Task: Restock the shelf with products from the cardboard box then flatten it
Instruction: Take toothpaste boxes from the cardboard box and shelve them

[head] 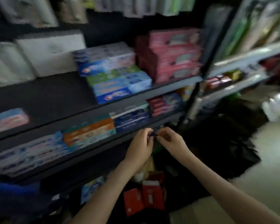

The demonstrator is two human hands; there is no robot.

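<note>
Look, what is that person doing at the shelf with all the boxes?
A person is working at a dark shelf stacked with blue boxes and pink boxes. The left hand and right hand meet at the lower shelf's front edge, both pinching a small dark thing too blurred to identify. Below the arms stand red packs, not yet shelved.

Dim aisle with pale floor (268,143) beside a grey rack (252,53).
</note>
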